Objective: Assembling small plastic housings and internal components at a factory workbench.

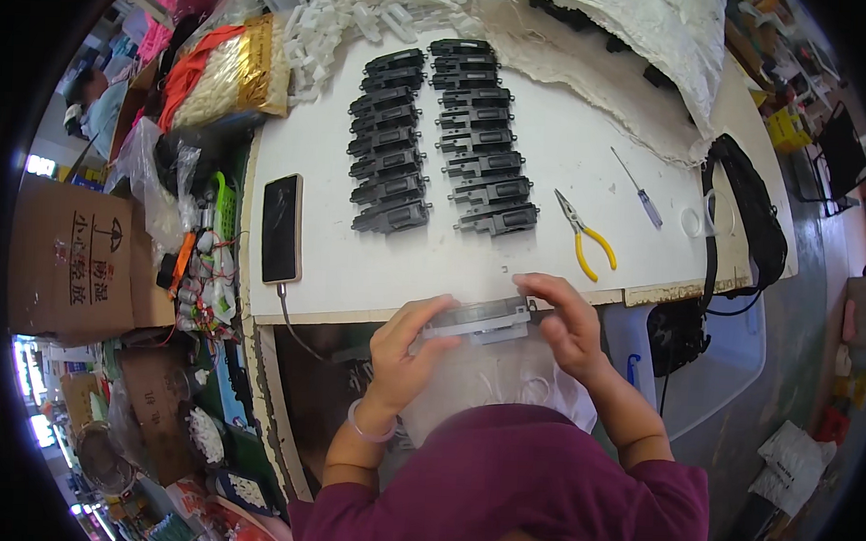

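A dark grey plastic housing with a pale translucent strip along its near side [479, 317] is held level at the table's front edge. My left hand [406, 351], with a pale bangle at the wrist, is closed on its left end between thumb and fingers. Around the right end, my right hand [574, 333] has its fingers apart; the index fingertip is close to the top corner, and whether it touches I cannot tell. Past the hands, similar black plastic housings [390, 140] lie in two columns on the white table [313, 142].
Yellow-handled pliers [587, 242] and a screwdriver [639, 192] lie to the right. A phone [282, 229] with a cable lies at left. Translucent parts [394, 21] and a white woven sack [593, 66] are at the back. A black strap bag [745, 219] hangs at the right edge.
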`<state>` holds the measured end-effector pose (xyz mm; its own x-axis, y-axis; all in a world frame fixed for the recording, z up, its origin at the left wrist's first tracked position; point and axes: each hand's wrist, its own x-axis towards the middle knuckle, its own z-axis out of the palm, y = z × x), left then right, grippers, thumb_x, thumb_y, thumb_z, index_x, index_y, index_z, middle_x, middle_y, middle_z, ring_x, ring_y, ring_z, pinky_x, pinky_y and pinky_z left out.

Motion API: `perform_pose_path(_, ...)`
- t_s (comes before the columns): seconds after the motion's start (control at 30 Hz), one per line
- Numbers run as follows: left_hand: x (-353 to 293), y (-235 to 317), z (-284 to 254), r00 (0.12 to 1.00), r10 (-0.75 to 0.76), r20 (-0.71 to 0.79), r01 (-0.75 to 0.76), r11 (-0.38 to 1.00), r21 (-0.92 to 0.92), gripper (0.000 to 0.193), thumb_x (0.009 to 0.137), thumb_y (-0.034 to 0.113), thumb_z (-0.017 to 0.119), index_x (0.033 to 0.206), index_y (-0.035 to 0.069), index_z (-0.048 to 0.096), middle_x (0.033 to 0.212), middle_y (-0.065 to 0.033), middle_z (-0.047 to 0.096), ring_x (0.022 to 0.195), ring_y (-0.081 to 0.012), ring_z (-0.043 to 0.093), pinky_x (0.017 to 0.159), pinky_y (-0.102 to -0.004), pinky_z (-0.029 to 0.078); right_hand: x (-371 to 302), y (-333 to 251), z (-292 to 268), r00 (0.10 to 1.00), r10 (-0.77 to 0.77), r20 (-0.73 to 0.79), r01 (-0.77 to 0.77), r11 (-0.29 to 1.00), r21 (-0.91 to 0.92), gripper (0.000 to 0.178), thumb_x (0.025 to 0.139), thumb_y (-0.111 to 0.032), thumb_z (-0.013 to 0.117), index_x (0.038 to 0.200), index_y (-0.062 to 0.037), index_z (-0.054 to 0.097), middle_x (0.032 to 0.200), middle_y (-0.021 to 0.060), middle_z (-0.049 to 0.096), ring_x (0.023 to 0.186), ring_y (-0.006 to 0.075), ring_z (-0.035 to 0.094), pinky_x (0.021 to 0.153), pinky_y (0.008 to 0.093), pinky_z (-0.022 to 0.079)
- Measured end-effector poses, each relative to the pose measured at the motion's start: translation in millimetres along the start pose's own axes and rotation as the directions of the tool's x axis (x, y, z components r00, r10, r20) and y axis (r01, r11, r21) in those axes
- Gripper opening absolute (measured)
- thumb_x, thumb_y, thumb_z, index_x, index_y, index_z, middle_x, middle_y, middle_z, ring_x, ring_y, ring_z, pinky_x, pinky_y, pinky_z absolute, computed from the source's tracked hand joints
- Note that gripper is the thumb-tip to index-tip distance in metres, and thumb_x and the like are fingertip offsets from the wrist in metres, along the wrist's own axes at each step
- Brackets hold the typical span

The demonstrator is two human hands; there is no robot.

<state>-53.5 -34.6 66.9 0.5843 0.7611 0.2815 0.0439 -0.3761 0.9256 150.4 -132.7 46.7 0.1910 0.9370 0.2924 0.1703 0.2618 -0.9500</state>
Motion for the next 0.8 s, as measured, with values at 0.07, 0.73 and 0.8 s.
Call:
perform_pose_path(0.07,-4,-2,1,0.999,-0.024,-0.047,0.023,1.000,-0.011,0.040,0.070,0.001,0.071,0.108,-0.003,0.058,0.097,-0.0148,0.064,0.088,-0.0243,0.063,0.079,-0.0292,0.048,4,-8,8,0.998,0.019,0.057,-0.019,1.000,0.002,0.042,0.082,-0.008,0.063,0.121,0.0011,0.049,0.117,0.0151,0.054,0.111,0.0233,0.051,0.096,0.0331,0.039)
perform_pose_path(0.73,3,-5,23,0.980,0.188,0.060,-0.198,0.936,0.292,0.021,0.082,0.006,0.059,0.101,-0.002,0.059,0.094,-0.0153,0.059,0.079,-0.0269,0.058,0.069,-0.0300,0.046,6,-25,8,0.992,0.123,-0.024,-0.125,0.964,-0.233,0.035,0.068,0.000,0.070,0.101,-0.0025,0.060,0.097,0.0130,0.062,0.085,0.0286,0.061,0.075,0.0318,0.049)
perform_pose_path(0.8,3,-10,24,0.998,0.055,0.035,-0.061,0.977,0.204,0.021,0.087,0.013,0.055,0.101,-0.002,0.059,0.090,-0.0126,0.058,0.078,-0.0222,0.056,0.068,-0.0268,0.044,8,-24,7,0.975,0.221,0.004,-0.216,0.954,-0.207,0.036,0.069,-0.001,0.070,0.103,-0.0023,0.060,0.100,0.0128,0.062,0.088,0.0277,0.061,0.076,0.0315,0.048)
